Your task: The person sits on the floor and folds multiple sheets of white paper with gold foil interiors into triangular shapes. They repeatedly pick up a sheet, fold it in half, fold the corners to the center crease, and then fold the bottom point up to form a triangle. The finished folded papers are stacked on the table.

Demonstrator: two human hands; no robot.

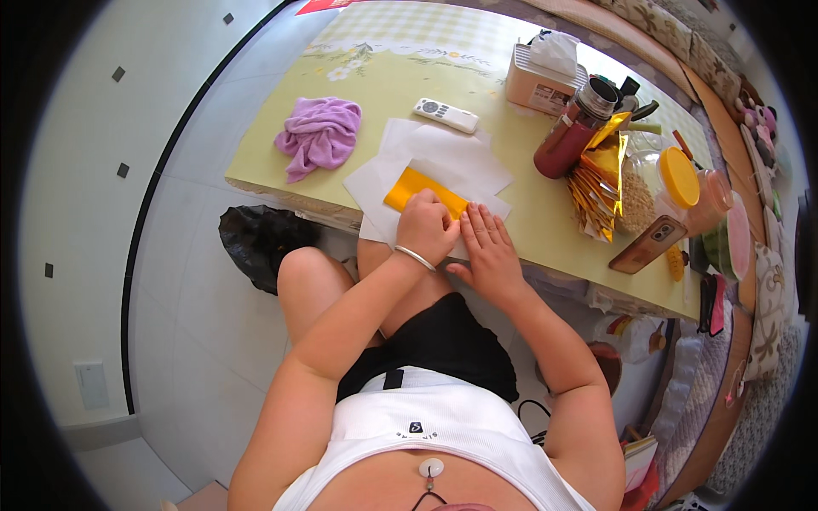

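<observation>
Pale yellow-green counter (pixel 400 94), white paper sheets (pixel 452 157) near edge. Yellow-orange folded paper rectangle (pixel 419 191) at 12 o'clock of hands. Left hand (pixel 426 228) curled, pressing it; right hand (pixel 490 247) flat, fingers spread on sheets. Judgement: press crease firmly, edges aligned.

Bare counter (pixel 281 157) lies open to the left of the white paper sheets (pixel 443 153), up to the purple cloth (pixel 319 132). Farther off sits a remote control (pixel 446 115). On the right, a red bottle (pixel 573 132), gold packets (pixel 596 183), a jar (pixel 660 183) and a phone (pixel 648 244) crowd the way.
</observation>
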